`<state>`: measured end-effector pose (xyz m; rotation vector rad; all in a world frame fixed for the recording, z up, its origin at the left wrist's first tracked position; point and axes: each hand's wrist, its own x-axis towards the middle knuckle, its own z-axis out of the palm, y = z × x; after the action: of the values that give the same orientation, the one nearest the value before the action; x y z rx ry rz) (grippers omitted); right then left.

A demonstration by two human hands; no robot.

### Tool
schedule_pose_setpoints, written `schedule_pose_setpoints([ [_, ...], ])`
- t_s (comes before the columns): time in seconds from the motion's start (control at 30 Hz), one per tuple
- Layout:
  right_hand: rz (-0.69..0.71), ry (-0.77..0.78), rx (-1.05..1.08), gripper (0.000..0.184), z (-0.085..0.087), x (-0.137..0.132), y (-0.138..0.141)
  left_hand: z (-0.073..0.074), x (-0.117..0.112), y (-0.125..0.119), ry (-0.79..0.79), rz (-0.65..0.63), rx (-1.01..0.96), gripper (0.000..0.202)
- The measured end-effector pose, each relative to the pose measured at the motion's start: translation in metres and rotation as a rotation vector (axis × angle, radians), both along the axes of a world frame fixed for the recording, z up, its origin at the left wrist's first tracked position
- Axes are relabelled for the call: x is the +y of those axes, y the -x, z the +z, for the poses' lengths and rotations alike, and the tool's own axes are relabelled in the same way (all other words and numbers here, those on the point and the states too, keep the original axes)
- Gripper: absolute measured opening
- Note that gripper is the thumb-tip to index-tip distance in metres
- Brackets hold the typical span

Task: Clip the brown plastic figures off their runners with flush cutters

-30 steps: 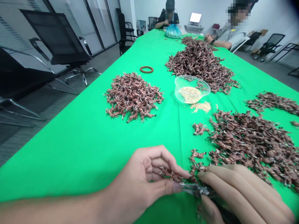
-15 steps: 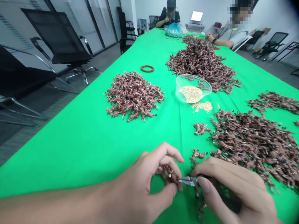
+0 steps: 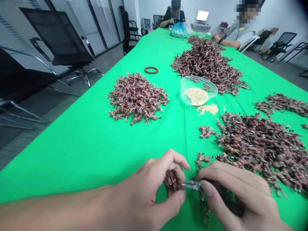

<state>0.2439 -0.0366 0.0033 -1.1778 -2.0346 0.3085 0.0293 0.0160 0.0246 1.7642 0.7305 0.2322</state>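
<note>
My left hand (image 3: 149,186) is curled around a small clump of brown figurines with metallic bits (image 3: 172,181), which its fingers partly hide. My right hand (image 3: 235,192) grips black-handled needle-nose pliers (image 3: 191,185), and their steel tips reach that clump. Just beyond my hands lies a large heap of the same brown animal figurines (image 3: 257,147), and some strays sit under the pliers. A smaller heap (image 3: 136,99) stands to the left, and another (image 3: 207,65) lies farther up the table.
A green tablecloth (image 3: 84,154) covers the long table. On it are a clear bowl of beige beads (image 3: 197,91), spilled beads (image 3: 208,109) and a bead bracelet (image 3: 151,70). Co-workers (image 3: 174,16) (image 3: 237,37) sit at the far end near a blue bag (image 3: 178,31). Black chairs (image 3: 60,41) line the left.
Since a second ago, both hands have risen slightly and drawn closer together. My left fingers now wrap the clump more tightly, and the pliers tips have moved left to it.
</note>
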Motion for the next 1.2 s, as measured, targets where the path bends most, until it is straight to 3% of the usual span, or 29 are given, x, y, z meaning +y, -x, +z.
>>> schedule_pose_setpoints([
  [0.13,-0.002,-0.007,-0.015,0.007,0.0013,-0.0003,-0.0003,-0.0018,-0.0046,-0.002,-0.03,0.031,0.012,0.026],
  [0.6,0.027,0.048,-0.024,0.007,-0.0014,-0.0001,0.004,0.0069,0.0041,0.0004,-0.021,-0.085,0.032,0.032],
  [0.97,0.043,0.095,-0.04,0.007,0.0002,-0.001,0.0033,0.0034,-0.0022,-0.0028,-0.064,-0.016,0.011,0.032],
  [1.2,-0.009,0.173,-0.007,0.008,0.0026,-0.0054,0.0049,-0.0003,0.0046,0.0009,-0.198,-0.125,-0.053,0.036],
])
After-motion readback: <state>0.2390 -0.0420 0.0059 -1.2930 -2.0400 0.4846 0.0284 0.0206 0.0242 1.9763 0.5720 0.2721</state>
